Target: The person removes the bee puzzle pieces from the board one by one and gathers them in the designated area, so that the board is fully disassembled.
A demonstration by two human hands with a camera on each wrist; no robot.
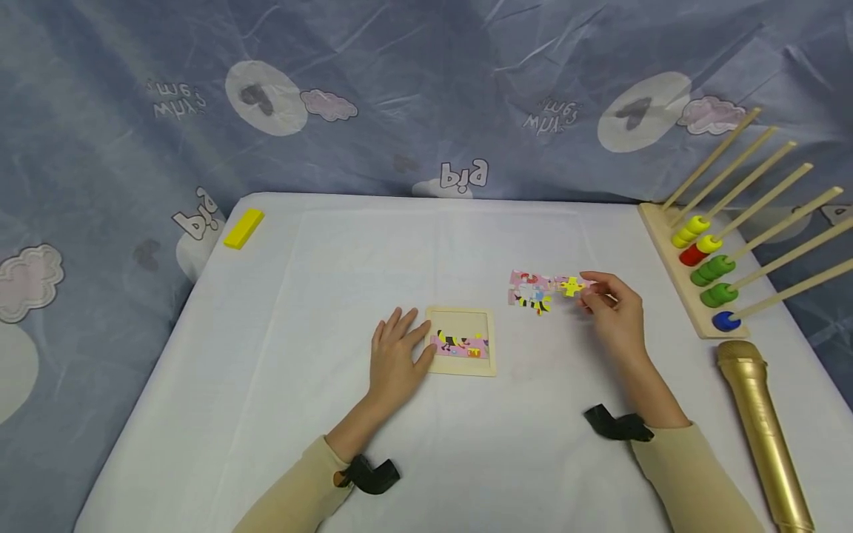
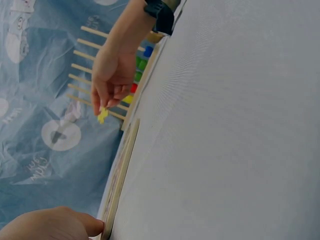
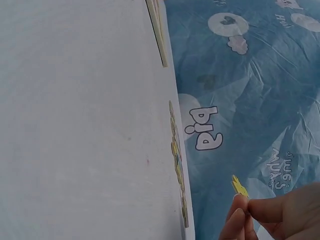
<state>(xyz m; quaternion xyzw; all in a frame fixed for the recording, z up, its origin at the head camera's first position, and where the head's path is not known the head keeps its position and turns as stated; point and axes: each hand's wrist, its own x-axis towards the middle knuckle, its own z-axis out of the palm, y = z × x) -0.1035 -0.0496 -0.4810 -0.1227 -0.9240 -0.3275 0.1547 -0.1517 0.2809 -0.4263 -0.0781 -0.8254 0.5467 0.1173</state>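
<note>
While the spread left hand [image 1: 398, 352] touches the wooden frame [image 1: 461, 367], the right hand [image 1: 616, 311] pinches a yellow puzzle piece [image 3: 239, 185] above the surface [image 1: 320, 289], its long axis pointing leftward from the grip.

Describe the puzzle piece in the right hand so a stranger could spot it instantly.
On the white-covered table, look left of the wooden bead stand to the right hand. Pinched in it is the puzzle piece. It is yellow and raised, while the loose pink-patterned pieces nearby lie flat.
</note>
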